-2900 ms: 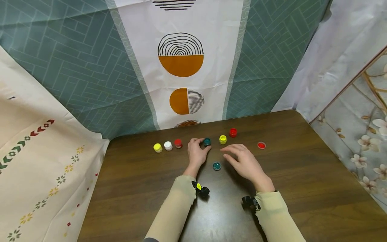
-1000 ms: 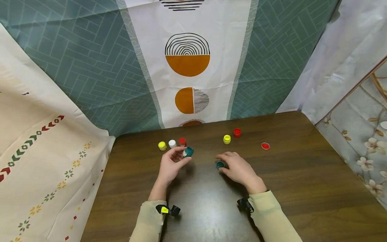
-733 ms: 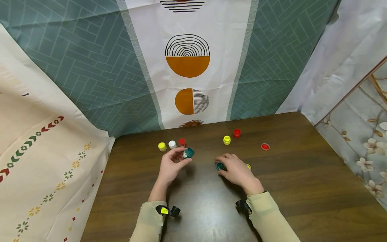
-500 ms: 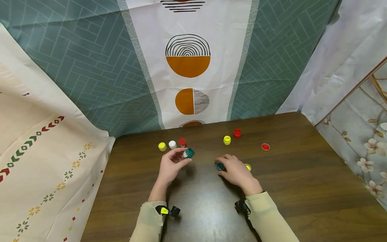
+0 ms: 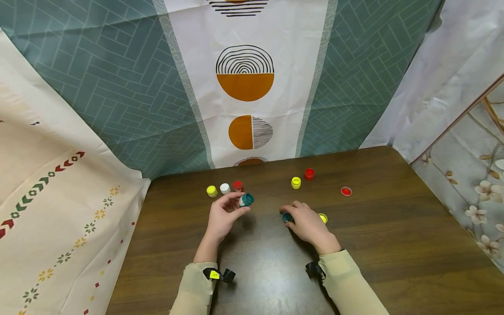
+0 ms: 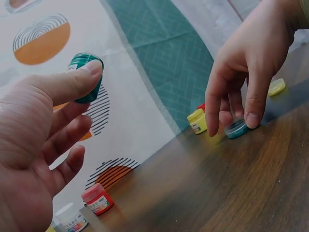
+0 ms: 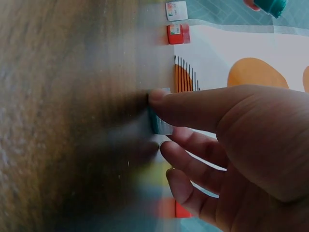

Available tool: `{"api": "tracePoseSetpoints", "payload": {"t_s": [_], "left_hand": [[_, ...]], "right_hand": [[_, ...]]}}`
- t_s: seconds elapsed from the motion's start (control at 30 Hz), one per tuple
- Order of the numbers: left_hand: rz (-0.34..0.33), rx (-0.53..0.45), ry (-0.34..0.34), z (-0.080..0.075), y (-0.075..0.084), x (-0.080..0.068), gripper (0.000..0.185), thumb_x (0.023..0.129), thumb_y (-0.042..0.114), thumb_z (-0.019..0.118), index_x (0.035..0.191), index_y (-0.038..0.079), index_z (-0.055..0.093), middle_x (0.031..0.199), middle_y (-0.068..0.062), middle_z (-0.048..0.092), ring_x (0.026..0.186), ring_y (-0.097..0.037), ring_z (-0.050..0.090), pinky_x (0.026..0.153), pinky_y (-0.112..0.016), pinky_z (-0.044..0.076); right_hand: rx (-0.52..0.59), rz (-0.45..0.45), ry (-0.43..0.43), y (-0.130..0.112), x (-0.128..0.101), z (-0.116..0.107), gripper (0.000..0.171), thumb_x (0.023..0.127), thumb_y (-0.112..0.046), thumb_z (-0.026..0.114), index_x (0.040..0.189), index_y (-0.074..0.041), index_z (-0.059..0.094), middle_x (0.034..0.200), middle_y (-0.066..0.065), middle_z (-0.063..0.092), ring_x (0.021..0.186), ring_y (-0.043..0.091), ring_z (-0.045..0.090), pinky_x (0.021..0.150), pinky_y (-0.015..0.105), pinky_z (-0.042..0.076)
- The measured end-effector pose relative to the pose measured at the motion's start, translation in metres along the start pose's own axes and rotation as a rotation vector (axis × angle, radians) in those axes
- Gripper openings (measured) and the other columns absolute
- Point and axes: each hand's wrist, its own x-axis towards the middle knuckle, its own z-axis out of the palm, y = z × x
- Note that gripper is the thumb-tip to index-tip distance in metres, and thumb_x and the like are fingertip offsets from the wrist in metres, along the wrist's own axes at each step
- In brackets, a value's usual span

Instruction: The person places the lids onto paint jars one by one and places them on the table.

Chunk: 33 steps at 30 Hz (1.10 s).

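across the brown wooden tabletop (image 5: pixel 257 258), largest thing in the work, i watch two bare hands from my distant seat. the left hand (image 5: pixel 220 217) pinches a squat, cylindrical, dark-green jar, plastic by its look, with a pale label (image 5: pixel 246 200), between thumb and fingers, raised off the wood and tilted, its lid off. the right hand (image 5: pixel 310 222) is down at the surface, thumb and fingers curled round a flat, round, dark-green lid with a translucent rim (image 5: pixel 287 217); how firmly, i cannot tell.

i judge the jar light and stiff, not very fragile, but smooth enough to slip; any paint inside could spill if it tips further. i would hold it by the body, below the rim, thumb opposite fingers. beyond the right hand stand a squat, open, yellow plastic-looking jar (image 5: pixel 296 183) and a similar open red jar (image 5: pixel 309 174).

smallest, the green lid seems almost weightless and rigid; low as it sits, i would take it by opposite edges, off its inner face.
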Motion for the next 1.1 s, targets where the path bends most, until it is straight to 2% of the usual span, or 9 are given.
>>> {"api": "tracePoseSetpoints", "payload": {"t_s": [0.27, 0.57, 0.8, 0.93, 1.1], "left_hand": [[0.001, -0.006, -0.012, 0.002, 0.003, 0.001, 0.040, 0.085, -0.001, 0.089, 0.122, 0.006, 0.077, 0.104, -0.008, 0.072, 0.088, -0.022, 0.061, 0.075, -0.024, 0.053], [-0.009, 0.006, -0.017, 0.004, 0.005, 0.002, 0.045, 0.085, -0.001, 0.089, 0.127, 0.006, 0.076, 0.107, -0.011, 0.072, 0.090, -0.022, 0.062, 0.077, -0.024, 0.053], [-0.024, 0.043, -0.032, 0.006, 0.005, 0.001, 0.040, 0.085, 0.001, 0.090, 0.123, 0.007, 0.079, 0.119, -0.009, 0.072, 0.091, -0.025, 0.062, 0.077, -0.024, 0.054], [-0.021, 0.051, -0.037, 0.008, 0.004, 0.000, 0.041, 0.083, 0.001, 0.091, 0.121, 0.008, 0.079, 0.112, -0.008, 0.073, 0.089, -0.023, 0.062, 0.077, -0.025, 0.054], [-0.025, 0.054, -0.041, 0.010, 0.003, -0.001, 0.040, 0.083, 0.001, 0.092, 0.120, 0.008, 0.079, 0.104, -0.007, 0.073, 0.086, -0.020, 0.063, 0.075, -0.024, 0.054]], "right_hand": [[0.001, 0.011, -0.012, 0.000, 0.001, 0.000, 0.043, 0.098, -0.021, 0.081, 0.138, -0.011, 0.070, 0.124, 0.013, 0.066, 0.115, 0.034, 0.063, 0.098, 0.053, 0.055], [0.042, 0.013, -0.001, 0.001, 0.004, -0.002, 0.035, 0.104, -0.032, 0.073, 0.134, -0.013, 0.073, 0.113, 0.007, 0.065, 0.104, 0.028, 0.063, 0.091, 0.049, 0.056], [0.195, 0.026, 0.053, 0.001, 0.008, -0.006, 0.030, 0.102, -0.033, 0.076, 0.125, -0.015, 0.073, 0.108, 0.000, 0.067, 0.099, 0.020, 0.063, 0.089, 0.044, 0.055], [0.286, 0.041, 0.092, -0.001, 0.007, -0.012, 0.030, 0.100, -0.030, 0.078, 0.123, -0.013, 0.069, 0.108, 0.000, 0.068, 0.101, 0.021, 0.065, 0.091, 0.045, 0.055], [0.360, 0.050, 0.144, -0.004, 0.007, -0.017, 0.036, 0.104, -0.032, 0.072, 0.131, -0.008, 0.068, 0.106, 0.001, 0.068, 0.098, 0.020, 0.065, 0.090, 0.044, 0.056]]}}
